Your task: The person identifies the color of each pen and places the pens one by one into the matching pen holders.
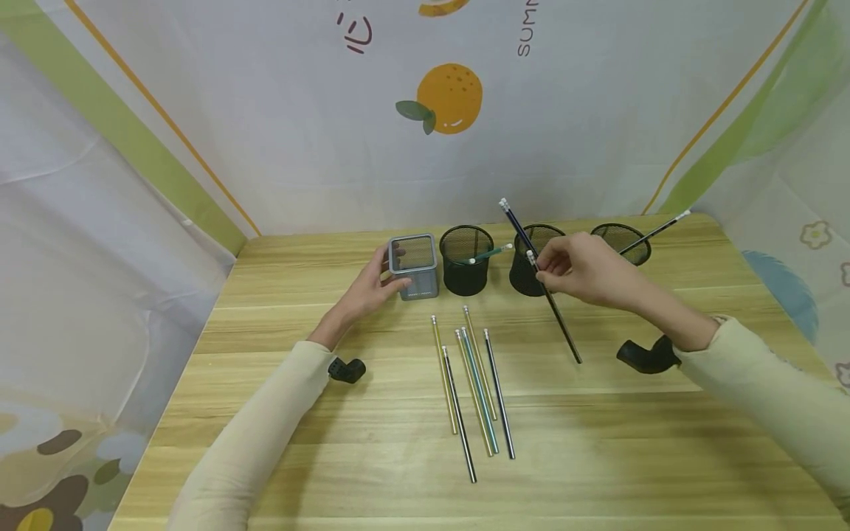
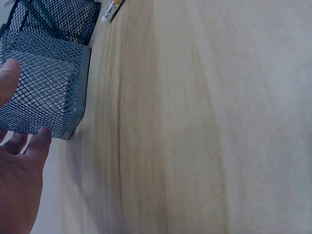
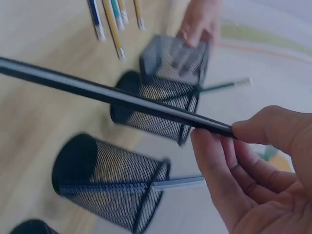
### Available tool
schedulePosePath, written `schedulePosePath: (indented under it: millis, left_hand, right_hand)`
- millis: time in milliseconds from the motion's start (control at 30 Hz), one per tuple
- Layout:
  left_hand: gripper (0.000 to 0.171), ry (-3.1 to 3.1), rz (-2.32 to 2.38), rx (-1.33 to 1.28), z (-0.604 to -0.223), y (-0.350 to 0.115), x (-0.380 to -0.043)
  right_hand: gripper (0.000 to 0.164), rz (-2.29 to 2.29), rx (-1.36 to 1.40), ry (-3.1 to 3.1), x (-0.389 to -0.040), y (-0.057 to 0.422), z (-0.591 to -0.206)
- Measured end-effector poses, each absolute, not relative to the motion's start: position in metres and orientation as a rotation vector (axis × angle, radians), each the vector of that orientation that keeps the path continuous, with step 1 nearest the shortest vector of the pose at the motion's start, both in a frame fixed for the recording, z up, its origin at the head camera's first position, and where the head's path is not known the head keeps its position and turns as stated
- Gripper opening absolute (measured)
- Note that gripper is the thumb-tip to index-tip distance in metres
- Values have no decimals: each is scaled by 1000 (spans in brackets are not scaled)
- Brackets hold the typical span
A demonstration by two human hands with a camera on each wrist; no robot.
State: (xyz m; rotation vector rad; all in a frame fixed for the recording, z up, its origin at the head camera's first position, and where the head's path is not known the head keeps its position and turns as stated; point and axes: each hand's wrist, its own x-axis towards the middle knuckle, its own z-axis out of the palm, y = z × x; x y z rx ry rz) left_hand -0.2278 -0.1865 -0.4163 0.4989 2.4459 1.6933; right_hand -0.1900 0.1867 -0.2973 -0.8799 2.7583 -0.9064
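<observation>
A grey square mesh pen holder (image 1: pixel 420 284) stands at the back of the table; my left hand (image 1: pixel 372 289) grips it, thumb in front and fingers at its side and back. My right hand (image 1: pixel 584 269) pinches a black pencil (image 1: pixel 561 322) near its eraser end. The pencil slants down toward the table, in front of a round black mesh holder (image 1: pixel 523 278) with a dark blue pencil (image 1: pixel 514 219) in it. Between the hands, another round black holder (image 1: pixel 465 277) contains a green pencil (image 1: pixel 494 252). In the right wrist view the black pencil (image 3: pixel 97 92) crosses the picture.
Several yellow, teal and dark pencils (image 1: pixel 502 398) lie on the wooden table (image 1: pixel 372 457) in front of the holders. At the right, behind my right hand, a further round black holder (image 1: pixel 631 247) has a dark pencil (image 1: pixel 657 228) leaning out. A printed cloth (image 1: pixel 319 147) hangs behind.
</observation>
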Motion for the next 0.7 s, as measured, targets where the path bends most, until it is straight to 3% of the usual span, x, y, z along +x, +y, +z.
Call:
schedulePosePath:
  millis: [433, 700]
  left_hand:
    - [74, 2457, 1687, 488, -416, -187, -226]
    - [74, 2454, 1690, 480, -416, -187, -226]
  right_hand:
    - [12, -1214, -681, 3006, -207, 234, -258]
    - [7, -1814, -600, 2910, -227, 268, -243]
